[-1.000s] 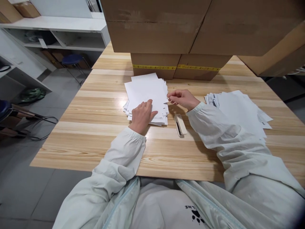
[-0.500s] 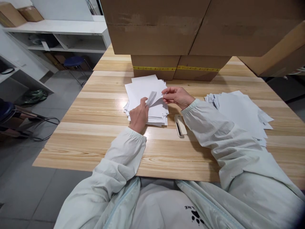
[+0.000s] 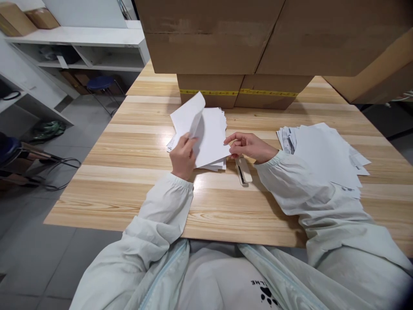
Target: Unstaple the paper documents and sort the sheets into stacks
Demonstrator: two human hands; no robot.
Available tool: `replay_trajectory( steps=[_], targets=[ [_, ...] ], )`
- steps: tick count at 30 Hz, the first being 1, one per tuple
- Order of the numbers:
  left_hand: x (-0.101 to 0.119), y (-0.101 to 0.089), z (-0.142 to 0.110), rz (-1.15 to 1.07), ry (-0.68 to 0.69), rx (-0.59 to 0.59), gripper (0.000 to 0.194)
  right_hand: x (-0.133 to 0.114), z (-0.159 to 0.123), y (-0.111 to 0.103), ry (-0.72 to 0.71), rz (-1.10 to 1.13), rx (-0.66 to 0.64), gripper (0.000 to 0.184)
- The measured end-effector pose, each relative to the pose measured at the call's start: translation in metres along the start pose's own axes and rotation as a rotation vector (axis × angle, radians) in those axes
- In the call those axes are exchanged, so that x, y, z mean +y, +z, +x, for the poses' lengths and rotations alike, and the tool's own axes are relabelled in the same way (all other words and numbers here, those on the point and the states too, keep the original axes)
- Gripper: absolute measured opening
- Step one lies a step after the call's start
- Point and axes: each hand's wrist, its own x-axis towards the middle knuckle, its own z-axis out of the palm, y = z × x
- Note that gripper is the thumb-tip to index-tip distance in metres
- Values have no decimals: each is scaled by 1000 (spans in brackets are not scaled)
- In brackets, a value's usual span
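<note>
My left hand is closed on a white sheet of paper, which stands raised and curled above a paper stack. My right hand pinches the near right corner of another white sheet, thumb and fingers together at its edge. This sheet lies tilted over the stack and partly covers it. Just below my right hand a cream stapler rests on the table. Farther right, beyond my right wrist, is a loose pile of printed and blank papers.
Large cardboard boxes are stacked at the back of the wooden table. To the left are a white shelf unit, a blue stool and cables on the floor.
My right hand has moved right and toward me, drawing a sheet's corner with it. My left hand has shifted slightly left, and the sheet in it now stands up higher.
</note>
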Motion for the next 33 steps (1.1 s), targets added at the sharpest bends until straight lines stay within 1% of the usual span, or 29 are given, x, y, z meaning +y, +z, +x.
replay_trajectory(
  steps=[2,4,5,7,11,14,17,20,23,26,29,33],
  targets=[
    [8,0,-4,-64,18,-160,31,0,-2,3,-1,32,9,24],
    [14,-1,-6,-127,9,-273,22,0,-1,6,-11,82,38,21],
    [16,-2,-6,-147,-1,-308,24,-1,0,7,-21,109,48,21],
    [17,-3,-4,-168,-28,-340,30,-2,1,8,-54,153,49,24],
    [12,-4,-1,-210,-89,-345,29,-1,5,7,-129,158,15,30],
    [8,-3,0,-270,-118,-344,28,2,7,5,-149,141,5,31],
    [7,-3,0,-290,-122,-348,27,4,9,4,-157,142,-4,31],
    [6,-2,0,-263,-98,-359,21,3,8,6,-154,152,-5,29],
    [4,-1,0,-230,-82,-356,19,1,7,8,-140,154,6,28],
    [5,0,1,-230,-124,-329,18,1,7,8,-138,161,-4,29],
    [6,0,1,-287,-173,-293,15,2,8,7,-148,170,-19,31],
    [6,0,1,-365,-257,-284,16,4,7,9,-103,186,-9,31]
  ],
)
